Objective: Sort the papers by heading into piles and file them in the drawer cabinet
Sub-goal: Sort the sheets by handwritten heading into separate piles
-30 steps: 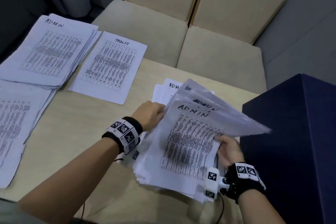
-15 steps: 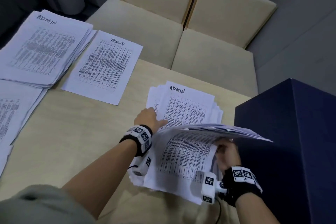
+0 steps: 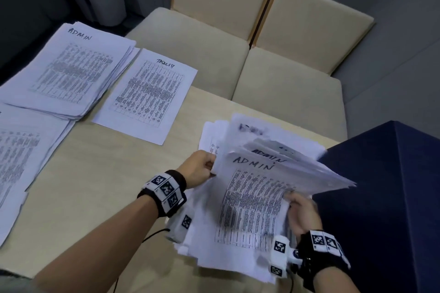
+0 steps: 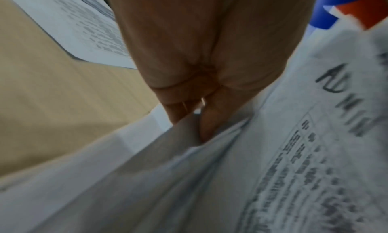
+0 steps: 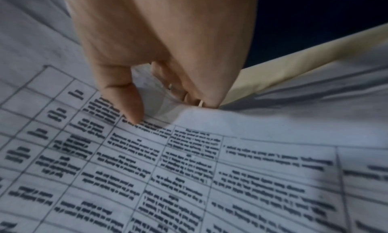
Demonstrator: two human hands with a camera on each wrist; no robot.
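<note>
A thick unsorted stack of papers [image 3: 250, 207] is held over the table's near right part, its top sheet headed ADMIN. My left hand [image 3: 198, 169] pinches the left edge of the top sheets [image 4: 210, 170]. My right hand [image 3: 301, 211] grips the stack's right edge, thumb on the printed table [image 5: 134, 107], fingers under the sheets. Behind the stack lies a small ADMIN pile [image 3: 238, 131]. At far left lies a larger ADMIN pile [image 3: 69, 71], beside it a single sheet [image 3: 147, 95] with a heading I read as TASKLIST.
A dark blue cabinet [image 3: 390, 197] stands at the right, close to my right hand. Another paper pile [image 3: 21, 157] lies at the left edge of the wooden table [image 3: 95, 185]. Two beige chairs [image 3: 262, 59] stand behind the table.
The stack, lowered half a second ago with my left hand flat on the small ADMIN pile, is tilted up again. My left hand has returned to the stack's left edge.
</note>
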